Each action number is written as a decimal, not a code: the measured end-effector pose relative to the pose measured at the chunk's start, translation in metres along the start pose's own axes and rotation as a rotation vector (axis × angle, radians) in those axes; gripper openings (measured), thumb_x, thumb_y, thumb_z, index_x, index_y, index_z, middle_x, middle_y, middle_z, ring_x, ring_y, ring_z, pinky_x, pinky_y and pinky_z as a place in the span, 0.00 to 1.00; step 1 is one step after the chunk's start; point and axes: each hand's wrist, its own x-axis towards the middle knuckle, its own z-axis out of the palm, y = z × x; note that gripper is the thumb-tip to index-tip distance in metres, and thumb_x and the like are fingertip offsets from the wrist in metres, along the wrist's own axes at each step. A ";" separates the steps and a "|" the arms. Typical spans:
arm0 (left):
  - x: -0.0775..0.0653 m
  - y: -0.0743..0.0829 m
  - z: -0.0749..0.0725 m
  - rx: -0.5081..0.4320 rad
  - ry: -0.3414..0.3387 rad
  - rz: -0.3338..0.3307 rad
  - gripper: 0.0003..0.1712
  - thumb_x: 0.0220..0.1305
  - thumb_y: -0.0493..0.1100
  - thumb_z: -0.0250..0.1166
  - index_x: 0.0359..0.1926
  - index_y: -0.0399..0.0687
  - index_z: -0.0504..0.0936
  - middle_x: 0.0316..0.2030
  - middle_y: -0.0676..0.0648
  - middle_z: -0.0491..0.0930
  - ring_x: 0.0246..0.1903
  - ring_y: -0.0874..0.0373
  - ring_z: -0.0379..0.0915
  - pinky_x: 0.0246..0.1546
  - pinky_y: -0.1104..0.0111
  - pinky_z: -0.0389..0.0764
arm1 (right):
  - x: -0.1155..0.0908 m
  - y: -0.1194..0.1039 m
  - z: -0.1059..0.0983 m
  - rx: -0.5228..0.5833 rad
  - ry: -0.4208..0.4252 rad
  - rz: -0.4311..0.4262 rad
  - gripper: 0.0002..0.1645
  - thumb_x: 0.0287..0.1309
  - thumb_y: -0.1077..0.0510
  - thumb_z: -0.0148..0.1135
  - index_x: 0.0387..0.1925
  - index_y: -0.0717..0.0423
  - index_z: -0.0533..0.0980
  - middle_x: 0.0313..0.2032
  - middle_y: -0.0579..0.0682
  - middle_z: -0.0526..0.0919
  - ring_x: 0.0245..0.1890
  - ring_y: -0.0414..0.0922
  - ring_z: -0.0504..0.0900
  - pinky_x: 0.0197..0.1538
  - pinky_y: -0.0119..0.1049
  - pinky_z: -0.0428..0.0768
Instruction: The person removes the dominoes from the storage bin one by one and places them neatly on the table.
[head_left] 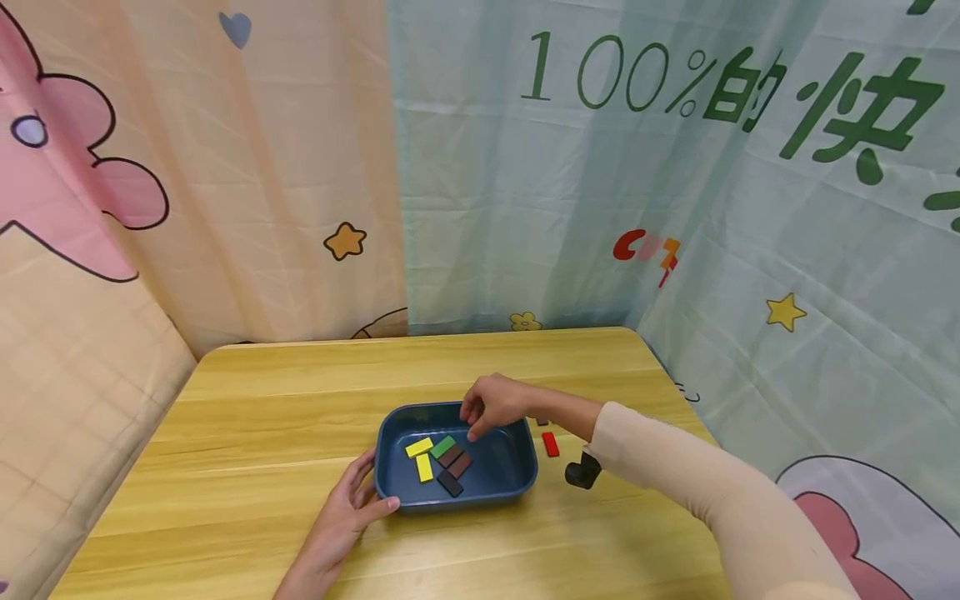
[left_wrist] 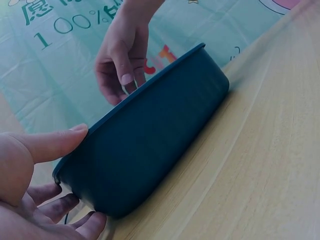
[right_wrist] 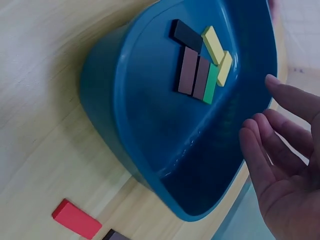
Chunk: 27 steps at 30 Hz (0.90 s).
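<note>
A blue plastic basin [head_left: 480, 498] stands on the table. My left hand [head_left: 347, 510] grips its left end, with the thumb on the rim and the fingers against the wall, as the left wrist view shows. Over the far right part of the basin hangs my right hand [head_left: 497, 403], its fingers loosely bent and nothing between them in the right wrist view. Inside lie two yellow blocks [right_wrist: 213, 45], a green block [right_wrist: 210, 83], two brown blocks [right_wrist: 188, 70] and a black block [right_wrist: 186, 35], grouped toward the left.
To the right of the basin a red block [head_left: 551, 444] lies on the wooden table [head_left: 247, 467], with a dark block [head_left: 542, 422] beyond it, partly hidden by the right forearm. A black device [head_left: 582, 472] shows under the right sleeve. Printed curtains [head_left: 510, 208] hang behind the table.
</note>
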 end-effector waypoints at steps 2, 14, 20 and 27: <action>0.001 -0.001 0.001 -0.006 -0.001 0.001 0.50 0.62 0.31 0.74 0.79 0.45 0.57 0.78 0.36 0.53 0.75 0.37 0.54 0.67 0.60 0.69 | 0.003 -0.002 0.001 0.009 -0.040 -0.014 0.21 0.56 0.59 0.79 0.50 0.63 0.85 0.38 0.47 0.87 0.37 0.37 0.82 0.42 0.30 0.83; 0.001 -0.001 0.004 -0.020 -0.022 0.020 0.49 0.63 0.31 0.73 0.79 0.42 0.56 0.78 0.35 0.52 0.74 0.36 0.54 0.62 0.68 0.74 | 0.032 -0.001 0.013 0.021 -0.279 -0.174 0.20 0.57 0.65 0.77 0.52 0.62 0.85 0.46 0.54 0.88 0.41 0.33 0.83 0.48 0.26 0.81; 0.001 -0.002 0.005 -0.033 -0.018 0.025 0.49 0.63 0.31 0.72 0.79 0.43 0.56 0.78 0.35 0.53 0.74 0.36 0.55 0.59 0.71 0.75 | 0.046 -0.005 0.019 -0.046 -0.351 -0.185 0.19 0.56 0.66 0.77 0.51 0.59 0.86 0.41 0.45 0.87 0.40 0.33 0.82 0.47 0.25 0.81; 0.000 0.001 0.001 -0.046 -0.033 0.000 0.50 0.64 0.31 0.71 0.80 0.43 0.53 0.79 0.36 0.50 0.75 0.38 0.52 0.59 0.73 0.75 | 0.061 -0.005 0.037 -0.102 -0.392 -0.215 0.21 0.52 0.63 0.81 0.49 0.58 0.87 0.36 0.38 0.85 0.37 0.32 0.81 0.45 0.22 0.80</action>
